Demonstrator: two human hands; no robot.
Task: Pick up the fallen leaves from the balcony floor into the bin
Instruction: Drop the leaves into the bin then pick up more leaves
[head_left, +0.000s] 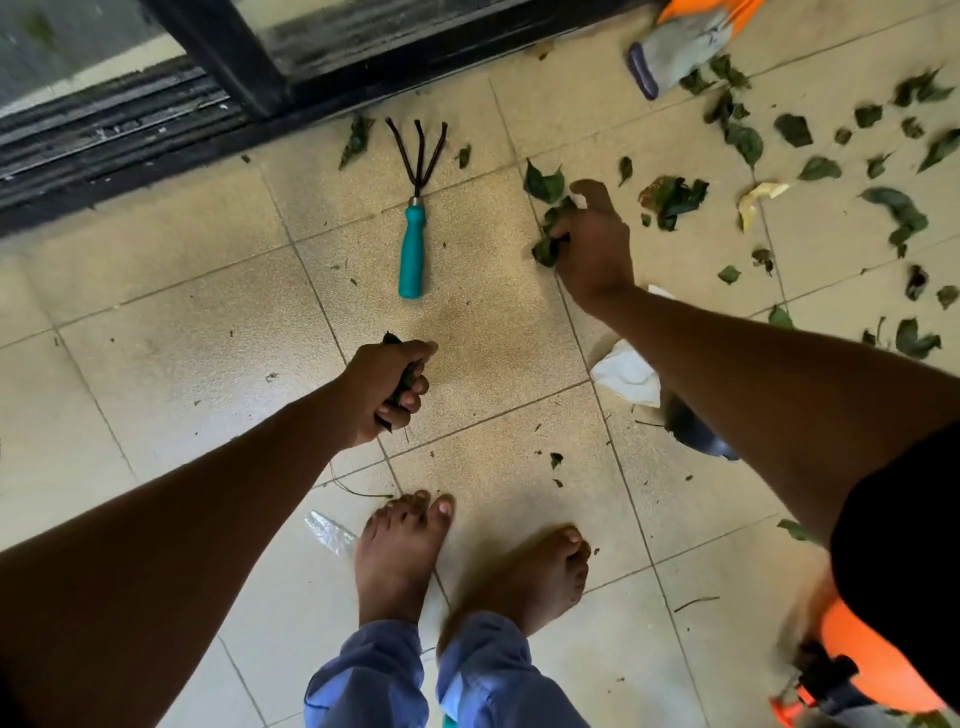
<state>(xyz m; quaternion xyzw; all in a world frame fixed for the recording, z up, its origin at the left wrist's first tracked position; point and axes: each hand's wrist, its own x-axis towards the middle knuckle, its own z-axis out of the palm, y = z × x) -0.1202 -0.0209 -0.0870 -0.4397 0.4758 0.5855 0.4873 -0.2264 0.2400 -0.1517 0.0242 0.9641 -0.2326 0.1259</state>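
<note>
While both arms reach down over the tiled balcony floor, each hand is clenched on foliage. The left hand is curled into a fist around a small wad of dark leaves, of which only edges show between the fingers and above the thumb. The right hand, further forward, grips a bunch of green leaves against the floor, fingers curled round them.

The remaining fallen leaves lie scattered on the tiles, mostly ahead of and to the right of the right hand; one large leaf lies just beside its fingers, and a crumpled cluster lies near its far side. A few small fragments sit between the hands and the bare feet.

A hand rake with a teal handle lies flat between the two hands, nearer the sliding-door track, touching neither hand. A white crumpled scrap lies under the right forearm. A grey glove lies at the far right edge. An orange sprayer shows at the lower right. No bin can be identified in this view.
</note>
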